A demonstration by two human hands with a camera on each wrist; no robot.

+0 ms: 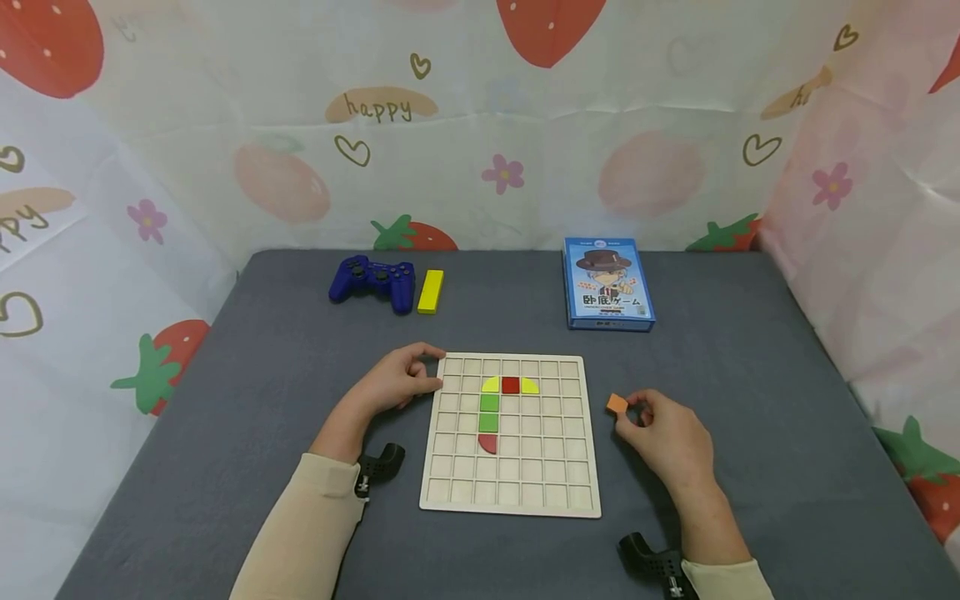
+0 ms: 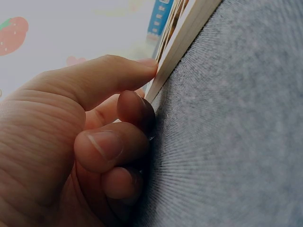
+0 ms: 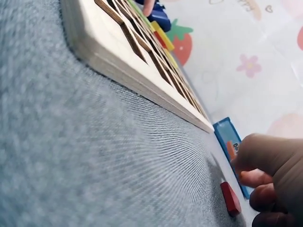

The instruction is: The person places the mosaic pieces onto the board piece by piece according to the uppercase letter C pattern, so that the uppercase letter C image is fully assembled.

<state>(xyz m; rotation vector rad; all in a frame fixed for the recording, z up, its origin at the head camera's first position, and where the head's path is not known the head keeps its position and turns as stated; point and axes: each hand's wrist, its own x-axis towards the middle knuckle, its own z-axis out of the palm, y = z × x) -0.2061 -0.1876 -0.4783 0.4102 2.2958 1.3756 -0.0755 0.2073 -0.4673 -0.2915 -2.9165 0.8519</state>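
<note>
A square wooden grid board [image 1: 517, 492] lies flat on the table. My left hand [image 1: 396, 379] is at its upper left corner, with thumb and index finger touching the edge; the left wrist view shows the other fingers curled beside it on the cloth. To the right of the board, my right hand [image 1: 671, 437] pinches a small orange block [image 1: 617, 404] between thumb and index finger, above the table. Several pieces sit in the grid: a red square [image 1: 511, 385], green squares [image 1: 489, 403], yellow quarter-rounds [image 1: 529, 386] and a red quarter-round [image 1: 488, 443].
A red block [image 3: 230, 199] lies on the cloth by my right hand, hidden in the head view. Toward the back stand a blue game controller [image 1: 375, 282], a yellow block [image 1: 431, 292] and a blue game box [image 1: 609, 283]. Printed curtains surround the grey table [image 1: 712, 350].
</note>
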